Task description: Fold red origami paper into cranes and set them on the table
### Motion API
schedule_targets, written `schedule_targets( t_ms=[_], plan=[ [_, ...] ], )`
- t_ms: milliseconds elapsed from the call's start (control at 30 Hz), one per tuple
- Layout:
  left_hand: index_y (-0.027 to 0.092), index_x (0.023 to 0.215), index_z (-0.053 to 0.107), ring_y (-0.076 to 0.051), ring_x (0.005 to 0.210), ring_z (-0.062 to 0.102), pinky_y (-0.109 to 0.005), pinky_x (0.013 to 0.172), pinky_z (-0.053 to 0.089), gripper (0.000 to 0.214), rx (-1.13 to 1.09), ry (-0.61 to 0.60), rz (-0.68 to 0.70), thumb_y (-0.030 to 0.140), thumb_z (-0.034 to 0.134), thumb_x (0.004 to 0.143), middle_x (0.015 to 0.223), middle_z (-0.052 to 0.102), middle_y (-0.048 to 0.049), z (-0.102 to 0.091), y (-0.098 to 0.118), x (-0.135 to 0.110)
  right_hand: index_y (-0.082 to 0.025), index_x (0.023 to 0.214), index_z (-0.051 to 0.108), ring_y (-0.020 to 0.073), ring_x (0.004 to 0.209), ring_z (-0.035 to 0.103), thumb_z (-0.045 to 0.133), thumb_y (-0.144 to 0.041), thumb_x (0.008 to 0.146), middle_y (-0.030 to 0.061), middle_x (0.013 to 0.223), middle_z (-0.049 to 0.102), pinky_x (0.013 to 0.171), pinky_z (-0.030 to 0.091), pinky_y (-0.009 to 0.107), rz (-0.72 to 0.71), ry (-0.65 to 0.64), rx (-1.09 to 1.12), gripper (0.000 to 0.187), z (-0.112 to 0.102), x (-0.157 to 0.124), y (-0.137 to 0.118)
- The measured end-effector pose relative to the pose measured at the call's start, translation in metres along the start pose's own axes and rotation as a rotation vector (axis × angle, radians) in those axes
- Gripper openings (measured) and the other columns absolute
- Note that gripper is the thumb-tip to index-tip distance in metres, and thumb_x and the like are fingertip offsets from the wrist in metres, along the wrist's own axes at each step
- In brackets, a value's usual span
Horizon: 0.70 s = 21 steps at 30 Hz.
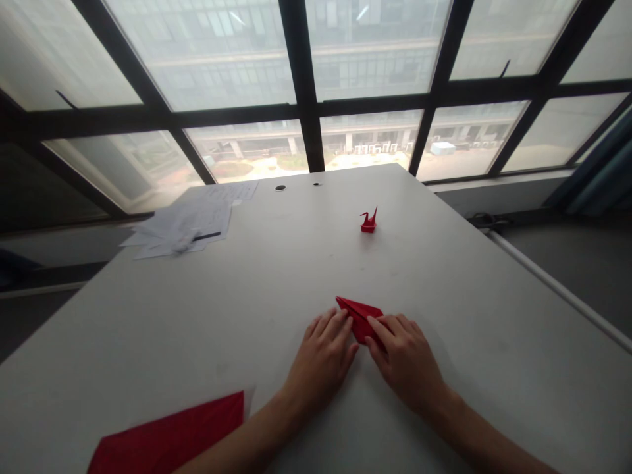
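A folded piece of red paper (362, 313) lies flat on the white table (276, 289), pointed at its far left end. My left hand (323, 359) rests on its near left edge with the fingers stretched flat, pressing it down. My right hand (405, 359) lies on its right part, fingers curled down onto the paper. A finished red paper crane (368, 222) stands farther back on the table, well beyond both hands.
A red paper sheet (170, 438) lies at the table's near left edge. Loose white papers with a dark pen (185, 227) sit at the far left. Two small holes (280, 187) mark the table's far end. Large windows with dark frames (301, 85) stand beyond.
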<state>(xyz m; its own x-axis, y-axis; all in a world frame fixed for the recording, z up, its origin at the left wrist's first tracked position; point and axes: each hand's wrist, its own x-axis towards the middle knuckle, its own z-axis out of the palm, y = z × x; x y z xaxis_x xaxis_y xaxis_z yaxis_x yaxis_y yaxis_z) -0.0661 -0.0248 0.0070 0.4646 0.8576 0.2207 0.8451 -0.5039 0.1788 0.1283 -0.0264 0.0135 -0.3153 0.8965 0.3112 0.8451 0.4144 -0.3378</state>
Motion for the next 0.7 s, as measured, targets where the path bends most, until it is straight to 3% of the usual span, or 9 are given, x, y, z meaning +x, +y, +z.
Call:
schedule_targets(
  t_ms=[167,400,533,700],
  plan=[
    [0.02,0.14,0.049,-0.028,0.137,0.044,-0.05,0.113,0.036,0.042,-0.038,0.008,-0.008,0.028,0.049,0.098,0.145,0.052,-0.0108,0.001,-0.006,0.002,-0.022,0.108,0.069,0.025,0.093,0.056,0.053,-0.026,0.096,0.0086,0.1,0.065,0.086,0.046,0.04,-0.052,-0.02,0.095,0.021,-0.001,0.001,0.001],
    [0.026,0.14,0.05,-0.03,0.141,0.038,-0.052,0.114,0.034,0.043,-0.015,-0.018,0.013,0.032,0.052,0.097,0.152,0.045,-0.0084,0.003,-0.008,0.001,-0.022,0.115,0.067,0.0267,0.107,0.054,0.052,-0.022,0.095,0.0096,0.117,0.064,0.095,0.046,0.043,-0.058,0.03,0.158,0.025,0.001,0.004,0.01],
    [0.026,0.128,0.058,-0.03,0.142,0.038,-0.055,0.115,0.031,0.031,-0.069,-0.011,-0.022,0.029,0.049,0.098,0.149,0.05,-0.0048,0.001,-0.012,0.005,-0.025,0.11,0.069,0.0264,0.108,0.054,0.057,-0.025,0.094,0.0075,0.119,0.064,0.095,0.044,0.044,-0.11,-0.034,0.171,0.021,0.001,0.004,0.009],
    [0.025,0.123,0.062,-0.028,0.136,0.043,-0.052,0.116,0.032,0.031,-0.162,0.026,-0.02,0.027,0.061,0.092,0.141,0.056,-0.006,0.0,-0.018,0.009,-0.027,0.111,0.069,0.0268,0.11,0.054,0.062,-0.032,0.092,0.0083,0.12,0.063,0.095,0.043,0.044,-0.142,-0.064,0.177,0.022,-0.001,0.003,0.005]
  ],
)
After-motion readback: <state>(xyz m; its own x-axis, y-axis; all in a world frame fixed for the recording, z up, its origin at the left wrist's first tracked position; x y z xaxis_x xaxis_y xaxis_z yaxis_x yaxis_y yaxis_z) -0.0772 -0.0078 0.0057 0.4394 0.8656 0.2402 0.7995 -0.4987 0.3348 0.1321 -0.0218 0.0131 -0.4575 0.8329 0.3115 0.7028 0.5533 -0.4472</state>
